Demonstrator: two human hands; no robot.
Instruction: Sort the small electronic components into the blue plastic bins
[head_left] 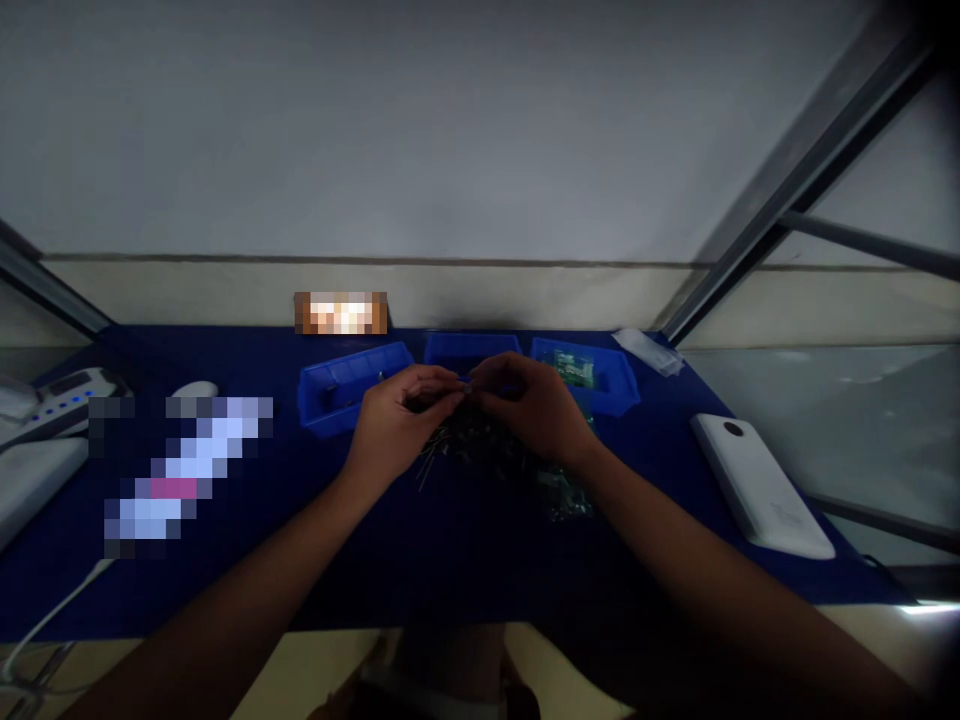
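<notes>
My left hand (401, 415) and my right hand (529, 400) meet fingertip to fingertip above the middle of the table. Both are closed in a pinch around something tiny and dark, too small and dim to name. Beneath them lies a heap of small dark parts (484, 445), with thin wire-like leads sticking out to the left. Behind the hands stand a left blue bin (311, 405) with a few small pieces in it, a middle blue bin (472, 347) partly hidden by my hands, and a right blue bin (621, 390) holding a shiny green packet (574, 368).
A clear bag of green items (562, 495) lies beside my right wrist. At the right sits a white power bank-like block (761, 485); a crumpled clear bag (649, 352) is at the back. Left are a blurred-out lit screen (199, 470), a white cable (56, 610) and a power strip (71, 395).
</notes>
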